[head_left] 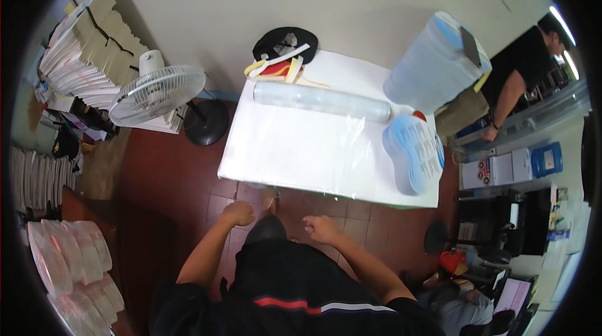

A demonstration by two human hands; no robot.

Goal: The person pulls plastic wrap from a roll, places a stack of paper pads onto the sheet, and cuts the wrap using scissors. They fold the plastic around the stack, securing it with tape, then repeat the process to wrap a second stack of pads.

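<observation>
My left hand (238, 213) hangs in front of the white table (301, 154), its fingers curled into a loose fist with nothing visible in it. My right hand (323, 229) is held apart from the table's near edge, loosely bent with the index finger out, and holds nothing. Across the tabletop lies a long roll of clear plastic film (323, 101). At its right end sits a stack of blue-edged, waisted sheets (407, 154) with print on top. Behind that stands a tall plastic-wrapped pale blue stack (433, 63) with a dark phone (470, 47) on it.
A black cap (285, 44) and yellow-white strips (276, 69) lie at the table's back. Left are a standing fan (157, 94), tall paper stacks (94, 53) and wrapped clear rolls (72, 254). Another person (517, 72) leans at the right; someone sits (458, 304) lower right.
</observation>
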